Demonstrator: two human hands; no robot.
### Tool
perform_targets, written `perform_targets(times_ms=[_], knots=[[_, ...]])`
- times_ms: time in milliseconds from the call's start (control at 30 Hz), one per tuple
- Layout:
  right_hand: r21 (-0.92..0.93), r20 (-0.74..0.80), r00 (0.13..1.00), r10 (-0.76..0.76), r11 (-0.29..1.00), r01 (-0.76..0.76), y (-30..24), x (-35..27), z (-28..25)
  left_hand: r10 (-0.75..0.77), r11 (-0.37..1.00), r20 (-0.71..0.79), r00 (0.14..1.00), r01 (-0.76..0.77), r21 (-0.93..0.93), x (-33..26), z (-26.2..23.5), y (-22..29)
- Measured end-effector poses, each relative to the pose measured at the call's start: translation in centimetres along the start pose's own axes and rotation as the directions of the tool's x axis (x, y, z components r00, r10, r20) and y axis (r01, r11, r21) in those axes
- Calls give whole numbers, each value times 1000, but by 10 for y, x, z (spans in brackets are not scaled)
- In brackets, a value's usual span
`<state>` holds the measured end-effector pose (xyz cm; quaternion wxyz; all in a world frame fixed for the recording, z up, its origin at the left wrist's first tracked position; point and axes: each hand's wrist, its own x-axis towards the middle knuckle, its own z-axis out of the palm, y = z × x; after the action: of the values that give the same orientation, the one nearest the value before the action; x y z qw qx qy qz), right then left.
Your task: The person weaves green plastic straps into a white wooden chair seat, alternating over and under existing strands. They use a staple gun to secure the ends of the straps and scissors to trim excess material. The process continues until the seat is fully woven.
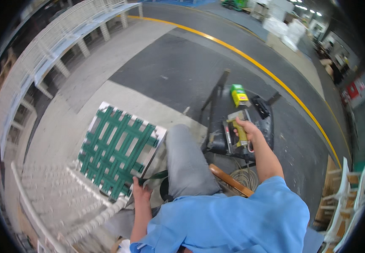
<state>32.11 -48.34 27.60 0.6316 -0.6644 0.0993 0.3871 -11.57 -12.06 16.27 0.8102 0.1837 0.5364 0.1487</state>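
Floor (157, 63), grey in lighter and darker patches, spread across the middle of the frame, with a yellow line (250, 59) curving over it from the top toward the right edge. White frames (43, 48) with pale-blue surfaces ran in a row down the upper left, and more white furniture (343, 198) showed at the lower right. Your white chair (91, 223) filled much of the lower left, its spindles blurred. Your blue shirt (241, 215) covered the bottom centre, and your leg (186, 160), in grey, reached up just right of the chair's seat. A black stool (267, 128) stood right of centre. Green webbing (117, 154) crossed the chair's seat, left of centre, woven with pale gaps between its bands. Below the stool lay a coiled hose (245, 179), beside a brown bar (231, 181) that slanted near your leg. Over the stool, your right hand (246, 130) was wrapped around the yellow handle of a tool (241, 134), fingers curled in. Your left hand (142, 194) was partly curled at the webbing's lower right corner, by a green strap (159, 174) that trailed toward your leg; whether you gripped it could not be told. A green-and-yellow box (239, 95) rested on the stool above the tool, a black object (260, 106) to its right, and a thin stick (228, 137) just left of the tool.
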Motion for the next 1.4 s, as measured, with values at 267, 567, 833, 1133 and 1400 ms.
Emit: perform_targets(times_ms=[267,567,833,1133,1400], knots=[[-872,-278,919,-280,476,-118,15,-23,-23,171,985,-165,971,-169,22,8,-5,5],[-592,306,790,-531,544,595,-6,-59,143,217,962,-75,973,-200,186,-17,-11,-24],[-610,705,552,446,-16,792,152,-2,395,-36,862,-59,998,61,504,-12,-5,-63],[-849,470,883,-2,272,452,314,13,439,-68,807,-153,986,145,572,37,-39,-88],[-873,483,860,167,167,458,336,53,443,-270,758,202,941,337,-558,40,-67,-42]])
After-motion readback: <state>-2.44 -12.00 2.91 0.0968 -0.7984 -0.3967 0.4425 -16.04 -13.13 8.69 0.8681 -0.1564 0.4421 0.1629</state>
